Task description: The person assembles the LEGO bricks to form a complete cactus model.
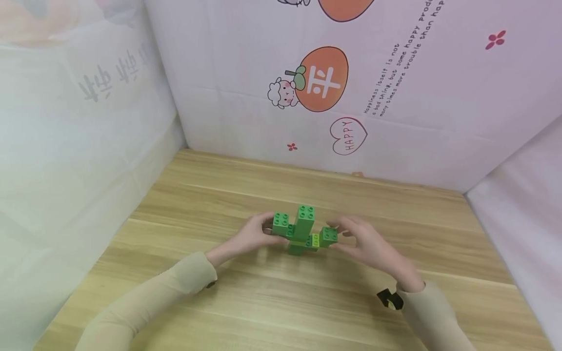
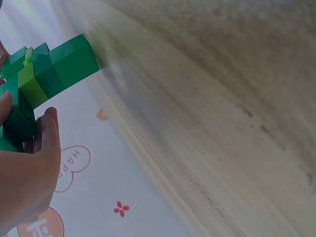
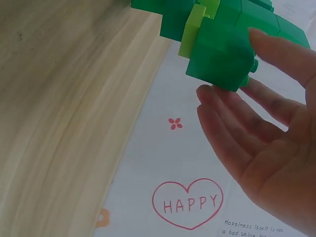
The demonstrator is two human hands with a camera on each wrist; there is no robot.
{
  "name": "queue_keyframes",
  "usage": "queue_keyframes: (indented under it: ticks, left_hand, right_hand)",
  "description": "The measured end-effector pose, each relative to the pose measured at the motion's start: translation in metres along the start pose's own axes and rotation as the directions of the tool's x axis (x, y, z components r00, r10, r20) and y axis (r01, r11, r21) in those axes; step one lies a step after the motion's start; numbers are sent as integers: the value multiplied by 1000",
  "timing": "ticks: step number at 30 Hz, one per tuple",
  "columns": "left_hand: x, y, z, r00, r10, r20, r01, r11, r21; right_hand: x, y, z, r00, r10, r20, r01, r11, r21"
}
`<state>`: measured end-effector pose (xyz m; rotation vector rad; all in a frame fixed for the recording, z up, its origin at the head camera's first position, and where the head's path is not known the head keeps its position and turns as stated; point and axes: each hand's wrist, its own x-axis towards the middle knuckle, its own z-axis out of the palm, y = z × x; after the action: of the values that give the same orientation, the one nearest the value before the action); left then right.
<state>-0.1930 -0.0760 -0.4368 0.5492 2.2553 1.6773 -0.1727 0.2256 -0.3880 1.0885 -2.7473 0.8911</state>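
A cactus-like model of green toy building bricks (image 1: 304, 226) stands upright on the table, with a tall middle column and a side arm on each side. Its left arm ends in a raised green brick (image 1: 280, 225), which my left hand (image 1: 252, 233) holds between thumb and fingers. On the right, a darker green end brick (image 1: 328, 237) joins a lime brick (image 1: 315, 240). Around that end brick my right hand (image 1: 371, 243) pinches, thumb at the near side and fingers behind. In the right wrist view the thumb (image 3: 284, 52) overlaps the green bricks and the fingertips sit beneath.
The wood-grain table (image 1: 281, 302) meets a white printed cloth (image 1: 246, 112) at the back. More white cloth hangs at the left (image 1: 79, 161) and right (image 1: 527, 209). A small dark object (image 1: 391, 299) shows at the right sleeve's cuff.
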Motion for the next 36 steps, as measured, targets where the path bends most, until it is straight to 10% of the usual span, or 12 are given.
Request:
queue_keyframes:
  ticks: [36]
  left_hand:
    - [-3, -1, -6, 997, 53, -59, -46, 993, 110]
  right_hand:
    - [-14, 10, 9, 988, 136, -68, -122, 976, 182]
